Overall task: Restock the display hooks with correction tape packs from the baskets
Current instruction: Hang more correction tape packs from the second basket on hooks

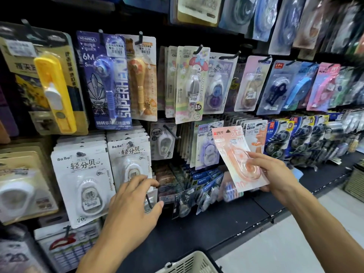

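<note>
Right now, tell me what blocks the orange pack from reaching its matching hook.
Nothing visible does. The right hand holds the orange pack in open air, just left of the matching orange packs on their hook. The left hand is off at the white packs.

Dark display wall (163, 39) fills the frame from 9 to 2 o'clock, black hooks (171, 131) sticking out, carded packs hanging in rows. Upper row: yellow pack (53, 91) at 9, purple SUPERHERO pack (107, 81) at 10, orange pack (142, 79) beside it, My Melody pack (192, 83) near 12, blue and pink packs (307, 85) at 2. Lower row: white BoBo packs (84, 180) at 8, dark blue packs (289, 140) at 3. Black base ledge (206, 223) runs under the wall, 6 to 3. Pale floor (295, 243) at 5. White basket rim (189, 263) at 6 on floor; another basket (354, 180) at 4.
</note>
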Demonstrator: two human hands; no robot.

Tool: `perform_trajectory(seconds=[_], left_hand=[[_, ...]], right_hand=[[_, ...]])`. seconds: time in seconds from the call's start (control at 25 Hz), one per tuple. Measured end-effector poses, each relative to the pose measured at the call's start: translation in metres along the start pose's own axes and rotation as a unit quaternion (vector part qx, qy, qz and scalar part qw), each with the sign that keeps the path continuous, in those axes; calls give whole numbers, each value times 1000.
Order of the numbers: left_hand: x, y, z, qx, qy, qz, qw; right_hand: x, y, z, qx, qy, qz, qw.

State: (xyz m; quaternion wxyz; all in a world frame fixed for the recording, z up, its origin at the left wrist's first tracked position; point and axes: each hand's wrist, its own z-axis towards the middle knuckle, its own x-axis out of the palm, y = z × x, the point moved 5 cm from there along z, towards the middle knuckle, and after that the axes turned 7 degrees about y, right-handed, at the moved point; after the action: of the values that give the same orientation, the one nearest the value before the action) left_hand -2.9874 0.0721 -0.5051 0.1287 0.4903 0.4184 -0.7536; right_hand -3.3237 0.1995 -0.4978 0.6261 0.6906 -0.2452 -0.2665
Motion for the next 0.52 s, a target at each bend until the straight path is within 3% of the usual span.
perform_trajectory(seconds=[0.16, 0.28, 0.4, 0.52], left_hand=[[-2, -3, -1, 15, -8, -18, 1000], [-1, -5, 0, 17, -15, -22, 999], [-7, -5, -1, -7, -68, -1, 998], [-16, 2, -1, -29, -115, 13, 993]], right_hand=[[2, -1, -2, 6, 14, -29, 999], [0, -1, -2, 0, 5, 14, 1000], [6, -5, -1, 10, -3, 2, 1000], [28, -10, 8, -9, 34, 95, 995]])
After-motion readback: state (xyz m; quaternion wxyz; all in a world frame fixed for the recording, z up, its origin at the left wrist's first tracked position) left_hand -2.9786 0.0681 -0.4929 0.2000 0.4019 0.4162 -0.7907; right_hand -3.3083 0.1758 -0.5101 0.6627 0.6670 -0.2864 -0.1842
